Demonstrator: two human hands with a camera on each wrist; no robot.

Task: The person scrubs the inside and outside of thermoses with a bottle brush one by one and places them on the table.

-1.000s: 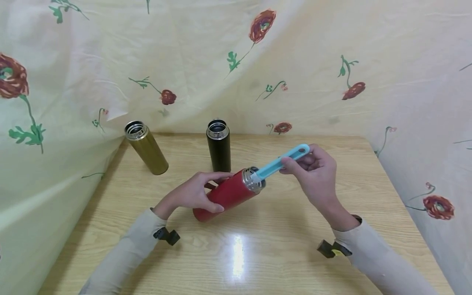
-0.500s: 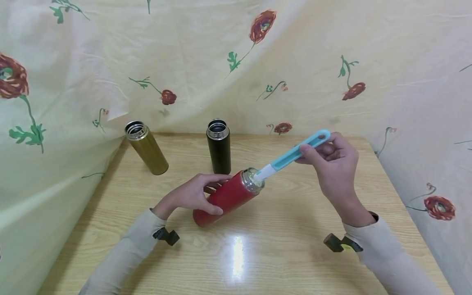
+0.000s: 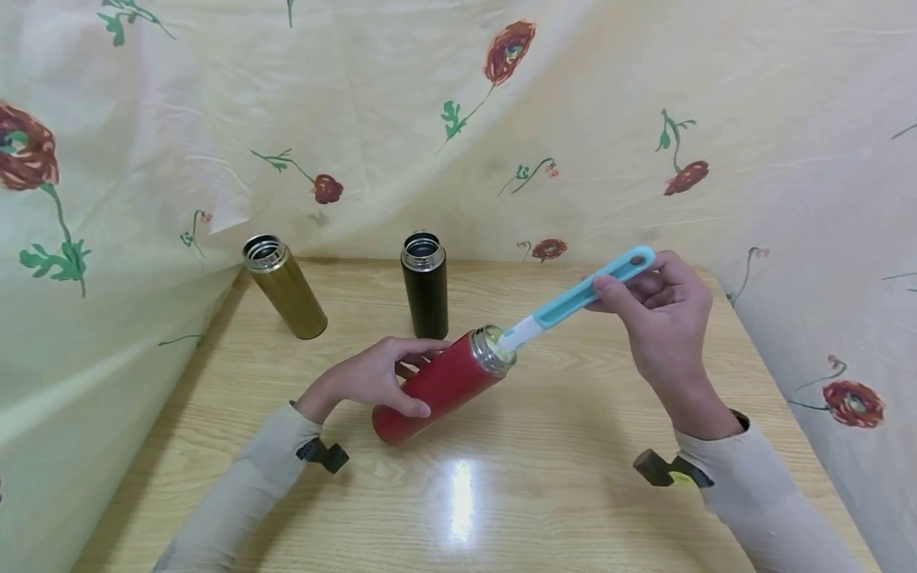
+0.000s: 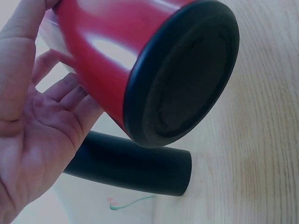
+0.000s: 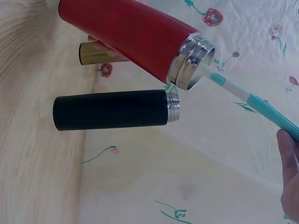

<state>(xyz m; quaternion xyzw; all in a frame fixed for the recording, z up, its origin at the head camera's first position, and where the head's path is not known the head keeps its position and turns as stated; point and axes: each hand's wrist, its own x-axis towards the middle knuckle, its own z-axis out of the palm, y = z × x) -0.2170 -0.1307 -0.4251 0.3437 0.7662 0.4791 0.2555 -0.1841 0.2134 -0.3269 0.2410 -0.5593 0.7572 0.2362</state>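
Outward travel of the blue-handled tool (image 3: 573,301) from the mouth of the red bottle (image 3: 440,386) since one second ago: now exposes the white shaft (image 3: 521,332) between handle and steel neck (image 3: 491,360). Sets the right hand (image 3: 662,322) higher and farther from the bottle than in the earlier views. Brings pale yellowish material (image 3: 493,337) into sight at the mouth; cannot tell its exact form. Indicates, by judgement, a partial outward stroke and not a full extraction, with the inner end of the tool inside the neck. Leaves the left hand (image 3: 376,374) and the red bottle almost as before.

Right hand: pinches the handle between thumb and fingers near the holed end. Left hand: holds the red bottle from the side, thumb on the near face, fingers round the far side.

Red bottle: lies tilted in the left hand, between the two hands, mouth raised toward the right hand. Cannot confirm contact of its base with the table (image 3: 559,493). Tool: bridges from bottle mouth to right hand. Black bottle (image 3: 427,298) and gold bottle (image 3: 290,294): stand uncapped behind, black just beyond the red bottle, gold farther left
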